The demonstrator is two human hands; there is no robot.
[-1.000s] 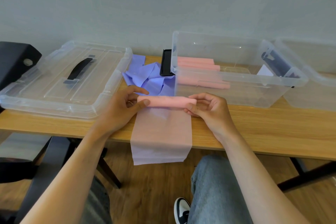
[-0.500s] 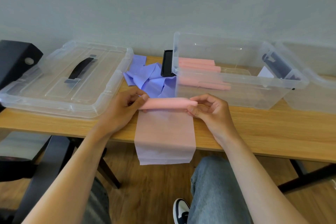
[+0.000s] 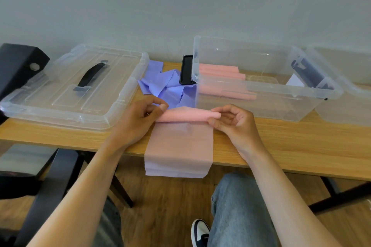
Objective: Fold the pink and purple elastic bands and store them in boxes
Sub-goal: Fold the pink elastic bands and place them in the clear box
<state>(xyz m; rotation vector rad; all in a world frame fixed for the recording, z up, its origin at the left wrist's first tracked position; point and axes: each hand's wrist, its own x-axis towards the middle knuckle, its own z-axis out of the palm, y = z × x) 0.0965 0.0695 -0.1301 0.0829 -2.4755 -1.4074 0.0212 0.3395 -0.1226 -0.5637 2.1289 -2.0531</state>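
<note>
Hands point(image 3: 138, 120) point(image 3: 233, 124) pinching pink band point(image 3: 178, 142), roll crosswise, tail toward person.

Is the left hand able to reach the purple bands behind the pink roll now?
Probably yes. The purple bands lie loose just beyond the left hand with nothing between, but that hand pinches the pink roll and must release it first.

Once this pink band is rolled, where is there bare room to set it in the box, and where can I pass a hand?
Inside the open box, the floor between the pink rolls and its dark handle is bare. The table right of the right hand is free. The middle is crowded: purple bands between the lid and the box.
</note>
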